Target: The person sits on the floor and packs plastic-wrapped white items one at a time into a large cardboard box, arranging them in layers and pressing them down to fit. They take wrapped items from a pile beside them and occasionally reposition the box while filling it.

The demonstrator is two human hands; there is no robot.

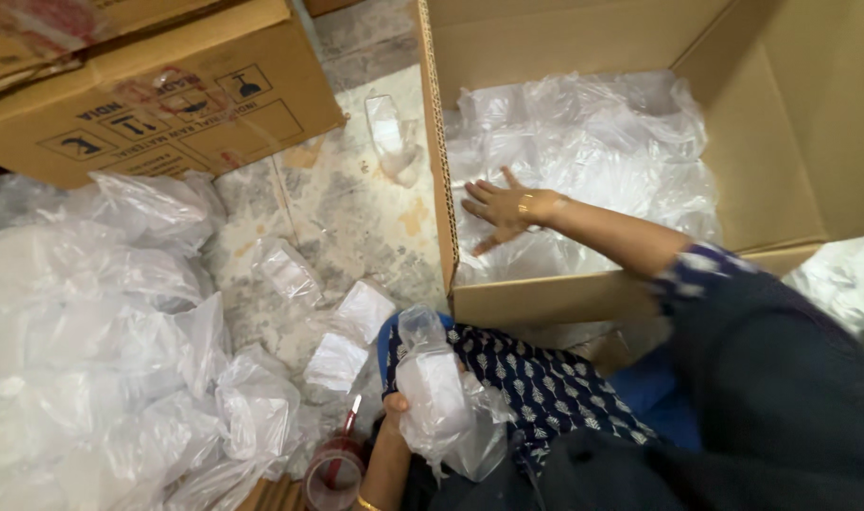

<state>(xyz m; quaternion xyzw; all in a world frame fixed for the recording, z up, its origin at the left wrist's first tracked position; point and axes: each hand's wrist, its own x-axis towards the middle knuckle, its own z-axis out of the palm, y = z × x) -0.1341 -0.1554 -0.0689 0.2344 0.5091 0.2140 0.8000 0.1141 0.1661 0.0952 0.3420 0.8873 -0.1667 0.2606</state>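
Reaching into the open cardboard box (772, 170), the right hand (503, 210) lies flat with fingers spread, palm down on the clear plastic packets (593, 151) that fill the box's bottom; a gold ring shows on one finger. The left hand (396, 409) is closed around the lower end of a clear bagged packet (432, 388) with something white inside, held upright over the person's lap, near the box's front wall. On the mottled floor (356, 203) between the box and the heap lie a few loose small packets (351, 331), flat and square, in clear wrap. A large heap of clear plastic bags (101, 341) covers the left side. Behind it stands a closed brown carton (157, 95) printed with dark handling symbols in frames. A roll of reddish tape (332, 473) sits by the left wrist.
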